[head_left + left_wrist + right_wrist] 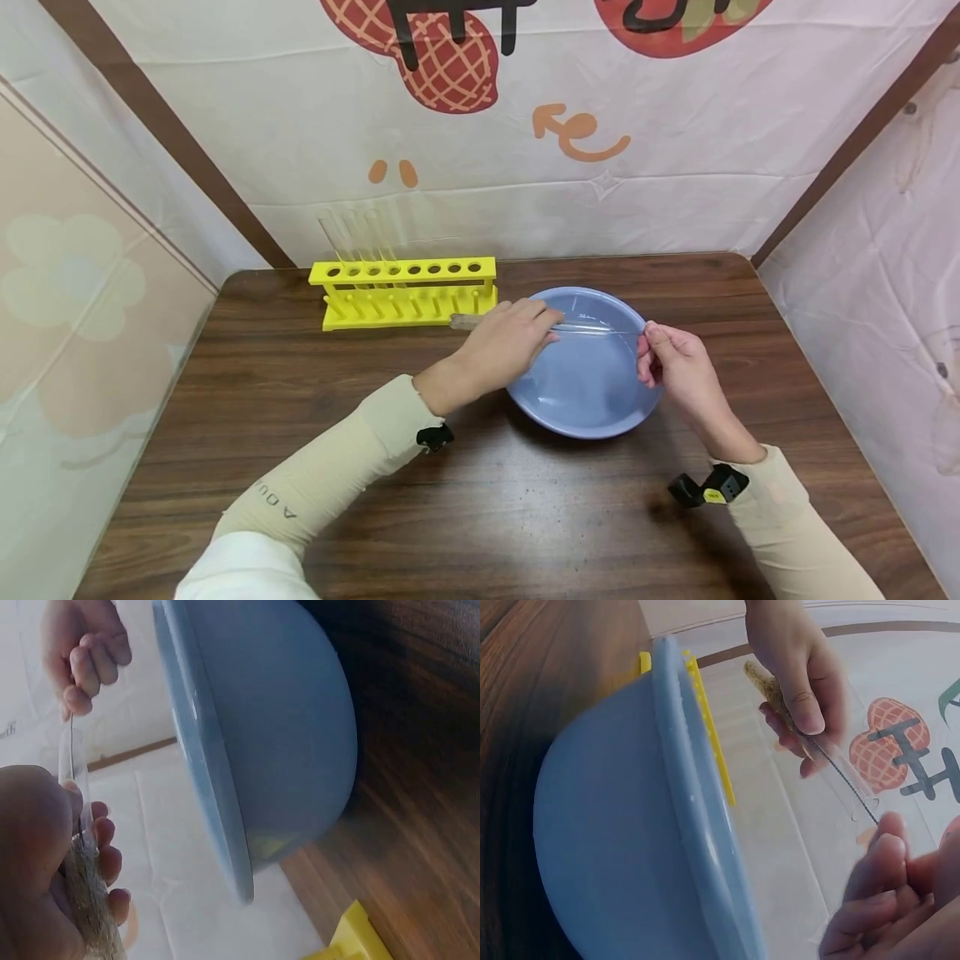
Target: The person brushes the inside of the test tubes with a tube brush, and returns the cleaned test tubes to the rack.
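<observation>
Fingers (549, 317) of the left hand (501, 350) were curled round a glass test tube (587, 330) partly above the blue basin (581, 396), while the right hand (681, 367) pinched, just beyond its mouth, the twisted wire (840, 777) of the brush (762, 678) inside.

Our left hand (34, 847) grips a clear tube (78, 761) with a bristly brush (94, 900) inside; our right hand (86, 649) pinches the brush's wire beyond the tube's mouth. Beside them we see a blue basin (285, 735) on the brown table (420, 802), and a yellow piece (356, 937) nearby.
</observation>
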`<act>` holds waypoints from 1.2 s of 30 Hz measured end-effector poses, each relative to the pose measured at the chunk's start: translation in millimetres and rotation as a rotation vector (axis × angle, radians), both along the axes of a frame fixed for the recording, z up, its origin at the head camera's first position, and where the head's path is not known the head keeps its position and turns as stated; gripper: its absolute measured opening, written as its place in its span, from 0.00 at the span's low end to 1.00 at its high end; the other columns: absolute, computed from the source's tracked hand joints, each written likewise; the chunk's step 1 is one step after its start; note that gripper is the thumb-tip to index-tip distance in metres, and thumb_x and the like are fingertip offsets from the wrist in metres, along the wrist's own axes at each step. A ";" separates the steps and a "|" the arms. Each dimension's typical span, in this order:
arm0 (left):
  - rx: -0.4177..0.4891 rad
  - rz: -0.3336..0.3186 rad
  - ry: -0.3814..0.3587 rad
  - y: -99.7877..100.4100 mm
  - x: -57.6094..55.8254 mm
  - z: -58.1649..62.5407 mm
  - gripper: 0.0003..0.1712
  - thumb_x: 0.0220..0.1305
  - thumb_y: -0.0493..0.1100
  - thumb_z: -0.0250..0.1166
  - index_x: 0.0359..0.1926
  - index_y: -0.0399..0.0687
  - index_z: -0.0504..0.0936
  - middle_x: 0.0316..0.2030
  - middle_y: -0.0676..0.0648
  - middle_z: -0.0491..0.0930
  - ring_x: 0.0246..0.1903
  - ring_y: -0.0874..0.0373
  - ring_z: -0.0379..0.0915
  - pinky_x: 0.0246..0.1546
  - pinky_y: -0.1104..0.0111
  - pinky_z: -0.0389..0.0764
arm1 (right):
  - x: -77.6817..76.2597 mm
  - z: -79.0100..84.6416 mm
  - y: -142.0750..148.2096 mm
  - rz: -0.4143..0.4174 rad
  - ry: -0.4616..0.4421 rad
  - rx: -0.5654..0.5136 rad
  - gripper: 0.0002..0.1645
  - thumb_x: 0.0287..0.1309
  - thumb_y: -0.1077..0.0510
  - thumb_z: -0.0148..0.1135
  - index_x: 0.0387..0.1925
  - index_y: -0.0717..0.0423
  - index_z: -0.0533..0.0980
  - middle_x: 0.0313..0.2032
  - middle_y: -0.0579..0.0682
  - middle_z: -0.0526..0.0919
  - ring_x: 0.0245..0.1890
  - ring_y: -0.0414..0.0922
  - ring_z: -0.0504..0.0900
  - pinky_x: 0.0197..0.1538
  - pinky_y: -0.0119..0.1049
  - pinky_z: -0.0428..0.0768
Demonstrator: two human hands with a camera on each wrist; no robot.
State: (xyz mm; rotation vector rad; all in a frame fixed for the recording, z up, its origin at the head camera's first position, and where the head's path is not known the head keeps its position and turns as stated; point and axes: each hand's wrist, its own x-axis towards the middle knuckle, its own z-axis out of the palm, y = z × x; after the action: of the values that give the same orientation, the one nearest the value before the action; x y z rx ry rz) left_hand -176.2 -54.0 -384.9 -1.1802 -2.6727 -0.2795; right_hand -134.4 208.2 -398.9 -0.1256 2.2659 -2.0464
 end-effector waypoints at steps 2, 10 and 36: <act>0.003 0.013 0.005 -1.9 -0.6 0.2 0.17 0.78 0.47 0.57 0.59 0.46 0.80 0.49 0.47 0.81 0.49 0.52 0.77 0.45 0.62 0.77 | -0.5 1.8 2.0 0.047 -0.064 -0.008 0.29 0.82 0.47 0.38 0.29 0.62 0.71 0.17 0.46 0.75 0.17 0.39 0.72 0.23 0.32 0.71; 0.040 -0.028 0.033 -8.1 -0.7 -6.0 0.15 0.75 0.45 0.61 0.56 0.45 0.81 0.45 0.47 0.79 0.44 0.52 0.76 0.42 0.63 0.75 | -5.3 3.7 12.0 0.282 -0.317 -0.191 0.23 0.77 0.58 0.26 0.25 0.55 0.63 0.17 0.43 0.66 0.15 0.38 0.61 0.25 0.42 0.45; -0.043 -0.053 0.070 -10.3 -3.8 7.9 0.17 0.77 0.51 0.57 0.58 0.50 0.81 0.46 0.50 0.82 0.45 0.55 0.77 0.41 0.67 0.76 | -10.4 23.6 39.0 0.475 -0.240 -0.064 0.18 0.76 0.64 0.37 0.30 0.56 0.71 0.21 0.42 0.67 0.18 0.43 0.53 0.23 0.41 0.45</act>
State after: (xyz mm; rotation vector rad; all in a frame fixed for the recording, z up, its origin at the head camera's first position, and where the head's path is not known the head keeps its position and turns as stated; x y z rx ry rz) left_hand -180.1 -64.3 -377.0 -1.2513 -2.6031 -0.1860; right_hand -144.7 247.2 -375.3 -0.3620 1.8147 -1.7738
